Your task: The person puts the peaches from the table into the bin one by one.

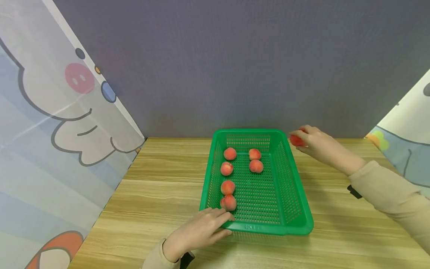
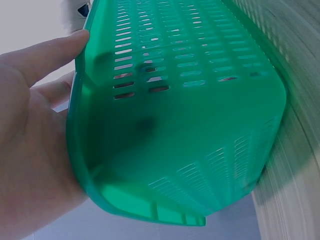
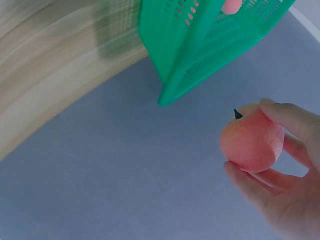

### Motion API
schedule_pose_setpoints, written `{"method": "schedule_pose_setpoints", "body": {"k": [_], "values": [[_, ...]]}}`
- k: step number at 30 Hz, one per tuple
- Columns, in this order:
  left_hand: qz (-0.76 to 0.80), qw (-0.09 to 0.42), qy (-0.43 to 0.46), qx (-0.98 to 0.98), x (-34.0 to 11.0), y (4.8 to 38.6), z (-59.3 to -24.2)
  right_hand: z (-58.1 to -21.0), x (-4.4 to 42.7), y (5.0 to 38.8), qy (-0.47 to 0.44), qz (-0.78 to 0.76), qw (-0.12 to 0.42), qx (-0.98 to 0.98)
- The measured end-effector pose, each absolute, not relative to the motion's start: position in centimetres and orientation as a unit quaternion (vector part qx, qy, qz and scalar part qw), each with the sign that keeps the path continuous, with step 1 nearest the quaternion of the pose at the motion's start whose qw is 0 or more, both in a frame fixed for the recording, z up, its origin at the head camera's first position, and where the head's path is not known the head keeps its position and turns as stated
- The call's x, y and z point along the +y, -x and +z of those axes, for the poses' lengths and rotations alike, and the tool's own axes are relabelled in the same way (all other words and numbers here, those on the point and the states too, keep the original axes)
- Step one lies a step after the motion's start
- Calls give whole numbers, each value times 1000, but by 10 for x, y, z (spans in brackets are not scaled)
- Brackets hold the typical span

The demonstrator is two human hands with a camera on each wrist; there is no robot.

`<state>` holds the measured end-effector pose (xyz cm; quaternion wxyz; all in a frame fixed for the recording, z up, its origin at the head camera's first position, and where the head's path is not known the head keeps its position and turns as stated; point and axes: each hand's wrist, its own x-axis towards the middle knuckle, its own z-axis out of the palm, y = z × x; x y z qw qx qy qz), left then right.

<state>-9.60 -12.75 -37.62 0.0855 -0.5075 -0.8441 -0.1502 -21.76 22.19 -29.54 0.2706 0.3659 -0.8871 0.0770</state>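
A green plastic basket [image 1: 252, 226] with slotted walls stands on the wooden table. My left hand [image 1: 205, 228] grips its rim at the near left corner, fingers over the edge and thumb on the outside, as the left wrist view also shows. Past the far right corner, my right hand [image 1: 317, 144] holds a peach [image 3: 252, 140] between thumb and fingers, raised outside the basket. A small dark stem shows on it. Inside the basket, several peaches line the left side, one of them a front peach [image 1: 230, 202]; two more, including a rear peach [image 1: 254, 154], lie right of them.
The wooden tabletop [image 1: 151, 209] extends to both sides of the basket. A grey upright panel [image 1: 235, 67] rises behind the table's far edge. Cartoon-printed sheets [image 1: 50, 130] hang at the left and right.
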Motion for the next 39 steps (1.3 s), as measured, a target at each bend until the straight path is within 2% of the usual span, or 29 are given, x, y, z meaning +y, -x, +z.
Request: {"method": "schedule_pose_setpoints", "body": {"k": [13,24,32,39], "values": [[-150,89,507,-844,-127,96,-377,-282,190,210,-369,45,178,-911],[-157,81,506,-844,-128,96,-377,-275,158,209,-422,8,175,-890],[-161,83,508,-842,-128,96,-377,-274,132,209,-446,-21,148,-883],[-160,84,509,-842,-127,96,-377,-278,111,211,-428,-36,56,-902]]}}
